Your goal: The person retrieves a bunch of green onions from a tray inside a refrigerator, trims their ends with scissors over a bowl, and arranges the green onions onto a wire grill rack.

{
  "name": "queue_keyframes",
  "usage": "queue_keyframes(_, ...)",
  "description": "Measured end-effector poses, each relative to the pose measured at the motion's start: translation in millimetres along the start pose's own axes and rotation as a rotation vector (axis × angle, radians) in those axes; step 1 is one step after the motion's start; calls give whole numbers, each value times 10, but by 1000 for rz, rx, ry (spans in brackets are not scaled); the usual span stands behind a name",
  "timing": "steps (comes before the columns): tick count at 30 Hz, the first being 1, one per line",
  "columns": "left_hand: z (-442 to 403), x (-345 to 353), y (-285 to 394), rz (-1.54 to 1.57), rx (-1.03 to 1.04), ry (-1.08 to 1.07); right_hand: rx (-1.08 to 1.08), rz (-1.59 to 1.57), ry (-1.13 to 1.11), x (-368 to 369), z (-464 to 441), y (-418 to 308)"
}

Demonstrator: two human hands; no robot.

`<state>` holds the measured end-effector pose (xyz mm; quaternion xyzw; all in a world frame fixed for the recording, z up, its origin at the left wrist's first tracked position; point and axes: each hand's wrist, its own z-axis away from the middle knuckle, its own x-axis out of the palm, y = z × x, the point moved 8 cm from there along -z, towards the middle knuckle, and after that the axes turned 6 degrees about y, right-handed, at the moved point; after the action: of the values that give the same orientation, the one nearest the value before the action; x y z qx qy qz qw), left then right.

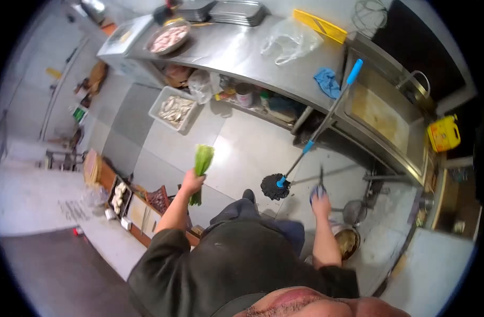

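My left hand [192, 183] is closed round a bunch of green stalks [204, 159], held upright over the floor. The bunch is pale green at its upper end, and darker green shows below the fist. On the other side of my body, my right hand [320, 205] grips a slim, dark, pointed tool with a bluish handle [317, 193]. Blur hides whether it is a knife or scissors. Between my hands a mop [329, 117] leans against the steel counter, its dark head [275, 187] on the floor.
A steel counter [236, 50] holds a bowl of pale meat [169, 38], stacked trays [236, 11] and a plastic bag [289, 41]. A white tub [173, 108] stands on the floor. Right are a sink [379, 116], yellow jug [443, 133] and pot [347, 243].
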<state>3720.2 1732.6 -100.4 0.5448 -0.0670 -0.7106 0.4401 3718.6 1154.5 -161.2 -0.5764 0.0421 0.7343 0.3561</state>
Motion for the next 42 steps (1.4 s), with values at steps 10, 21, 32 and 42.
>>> queue_keyframes(10,-362,-1323,-335,231,-122,262,-137,-56,135,-430,-1896,-3529)
queue_keyframes(21,-223,-2390,-1187,116,-514,678,-262,295,101,-123,-3465,-4578)
queue_keyframes(32,-1145,-3577,-2107,394,-604,788,-689,-476,-479,2085,-729,-7876)
queue_keyframes(42,-2806,-5843,-2291,362,-153,828,-982,-633,-1550,3467,4592,-10915)
